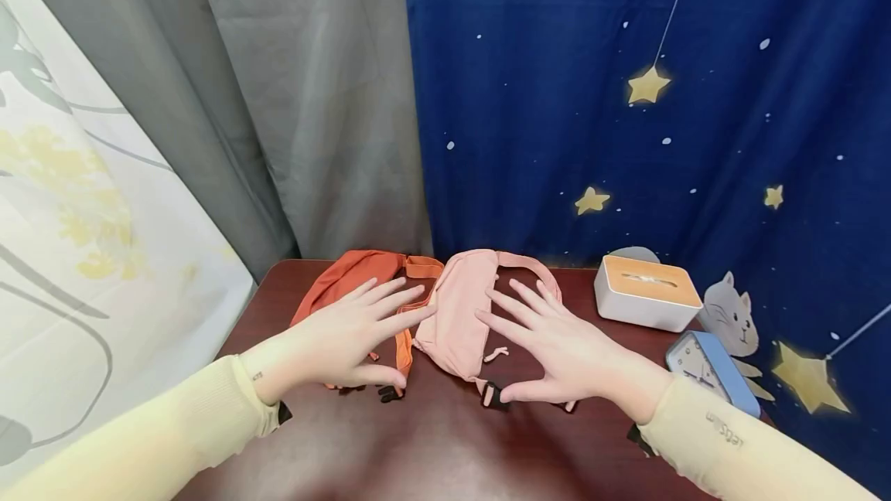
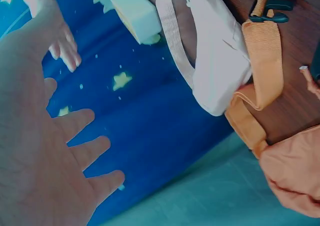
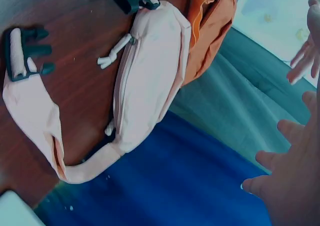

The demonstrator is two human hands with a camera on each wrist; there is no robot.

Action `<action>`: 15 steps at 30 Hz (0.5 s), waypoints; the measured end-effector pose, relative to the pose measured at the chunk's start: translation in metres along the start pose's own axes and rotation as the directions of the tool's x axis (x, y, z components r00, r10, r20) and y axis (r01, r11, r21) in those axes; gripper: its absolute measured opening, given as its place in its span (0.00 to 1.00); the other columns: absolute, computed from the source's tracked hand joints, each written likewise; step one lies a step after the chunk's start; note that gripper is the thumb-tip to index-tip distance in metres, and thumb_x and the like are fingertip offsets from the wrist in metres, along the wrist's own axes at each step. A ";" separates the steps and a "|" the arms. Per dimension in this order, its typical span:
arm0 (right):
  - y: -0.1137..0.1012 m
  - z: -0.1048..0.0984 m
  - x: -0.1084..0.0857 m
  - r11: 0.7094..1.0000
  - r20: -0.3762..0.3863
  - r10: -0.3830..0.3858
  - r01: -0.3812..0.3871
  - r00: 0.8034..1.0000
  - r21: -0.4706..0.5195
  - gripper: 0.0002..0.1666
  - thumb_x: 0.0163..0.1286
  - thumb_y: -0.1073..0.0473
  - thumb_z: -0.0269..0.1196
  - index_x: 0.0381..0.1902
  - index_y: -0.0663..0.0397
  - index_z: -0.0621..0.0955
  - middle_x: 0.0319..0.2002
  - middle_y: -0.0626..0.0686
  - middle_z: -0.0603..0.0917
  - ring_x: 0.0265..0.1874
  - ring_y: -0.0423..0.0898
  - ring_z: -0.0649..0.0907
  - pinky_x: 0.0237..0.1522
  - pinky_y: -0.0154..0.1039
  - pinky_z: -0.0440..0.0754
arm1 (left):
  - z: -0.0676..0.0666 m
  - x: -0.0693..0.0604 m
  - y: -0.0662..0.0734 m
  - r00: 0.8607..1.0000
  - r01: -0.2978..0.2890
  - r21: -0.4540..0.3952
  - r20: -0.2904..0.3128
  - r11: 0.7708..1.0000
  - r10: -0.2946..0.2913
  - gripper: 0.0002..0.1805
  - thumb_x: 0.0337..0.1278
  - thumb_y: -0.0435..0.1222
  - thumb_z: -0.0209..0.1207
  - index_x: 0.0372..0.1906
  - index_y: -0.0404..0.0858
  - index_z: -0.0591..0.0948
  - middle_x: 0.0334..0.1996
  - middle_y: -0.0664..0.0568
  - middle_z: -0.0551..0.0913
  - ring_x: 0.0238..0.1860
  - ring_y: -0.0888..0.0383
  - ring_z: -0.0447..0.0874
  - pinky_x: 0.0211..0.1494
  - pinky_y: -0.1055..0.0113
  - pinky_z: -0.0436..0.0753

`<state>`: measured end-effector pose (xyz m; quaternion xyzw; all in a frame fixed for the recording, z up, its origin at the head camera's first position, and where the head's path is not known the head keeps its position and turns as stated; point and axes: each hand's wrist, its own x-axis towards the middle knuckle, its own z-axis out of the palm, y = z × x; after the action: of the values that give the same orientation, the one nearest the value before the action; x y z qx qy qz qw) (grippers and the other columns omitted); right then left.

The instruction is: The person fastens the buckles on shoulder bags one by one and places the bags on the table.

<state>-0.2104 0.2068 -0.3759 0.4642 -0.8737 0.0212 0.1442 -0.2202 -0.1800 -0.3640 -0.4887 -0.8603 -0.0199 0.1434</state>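
Observation:
Two waist bags lie side by side on a dark wooden table. The pink waist bag (image 1: 459, 308) is in the middle, its strap looping to the right and ending in a black buckle (image 3: 30, 51). Left of it lies the orange waist bag (image 1: 348, 281), whose orange strap (image 2: 265, 61) reaches toward the pink one. My left hand (image 1: 348, 331) hovers above the orange bag with fingers spread, holding nothing. Over the right side of the pink bag my right hand (image 1: 557, 339) is also spread and holds nothing. In the wrist views both hands are apart from the bags.
A white tissue box (image 1: 643, 304) with a wooden lid stands at the back right. Beside it are a blue clock (image 1: 713, 369) and a grey cat figure (image 1: 729, 315). Grey and blue star-patterned curtains (image 1: 529, 138) hang behind the table (image 1: 418, 447).

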 end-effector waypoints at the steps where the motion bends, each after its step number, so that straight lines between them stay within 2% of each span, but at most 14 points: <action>1: 0.000 0.002 0.002 1.000 0.000 -0.004 0.004 1.000 0.010 0.61 0.69 0.17 0.64 0.89 0.36 0.61 0.88 0.54 0.62 0.87 0.67 0.62 0.80 0.76 0.63 | 0.002 -0.004 -0.003 1.000 0.008 -0.009 -0.010 1.000 -0.008 0.53 0.66 0.73 0.62 0.88 0.52 0.64 0.85 0.48 0.70 0.85 0.40 0.66 0.84 0.36 0.68; 5: -0.003 0.015 0.013 0.998 -0.014 -0.034 0.035 0.999 0.061 0.60 0.68 0.21 0.69 0.88 0.42 0.65 0.85 0.54 0.69 0.84 0.63 0.69 0.81 0.71 0.66 | 0.012 -0.019 -0.013 0.998 0.058 -0.035 -0.032 0.998 -0.059 0.51 0.66 0.67 0.67 0.86 0.50 0.68 0.77 0.51 0.80 0.76 0.47 0.79 0.78 0.45 0.78; 8: -0.006 0.029 0.022 0.991 -0.024 -0.056 0.058 0.998 0.120 0.57 0.70 0.27 0.71 0.86 0.48 0.67 0.82 0.52 0.74 0.80 0.54 0.75 0.80 0.61 0.74 | 0.022 -0.031 -0.020 0.991 0.134 -0.081 0.003 0.988 -0.134 0.47 0.67 0.61 0.71 0.85 0.51 0.69 0.71 0.55 0.84 0.70 0.51 0.83 0.72 0.49 0.82; 11: -0.012 0.049 0.032 0.981 0.009 -0.039 0.037 0.999 0.191 0.53 0.75 0.30 0.69 0.85 0.50 0.67 0.81 0.50 0.75 0.77 0.48 0.78 0.77 0.54 0.78 | 0.037 -0.042 -0.027 0.972 0.231 -0.119 0.059 0.966 -0.226 0.44 0.69 0.56 0.73 0.84 0.51 0.71 0.68 0.58 0.87 0.65 0.53 0.85 0.69 0.51 0.84; 15: -0.024 0.081 0.043 0.966 0.060 0.008 -0.024 0.998 0.258 0.48 0.78 0.33 0.67 0.85 0.48 0.68 0.81 0.48 0.75 0.78 0.45 0.78 0.77 0.50 0.79 | 0.062 -0.055 -0.036 0.944 0.327 -0.139 0.099 0.935 -0.315 0.40 0.70 0.53 0.72 0.82 0.49 0.74 0.64 0.59 0.89 0.62 0.53 0.87 0.67 0.50 0.85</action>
<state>-0.2320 0.1444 -0.4445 0.4723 -0.8710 0.1225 0.0569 -0.2379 -0.2339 -0.4341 -0.3517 -0.9292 -0.0907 0.0678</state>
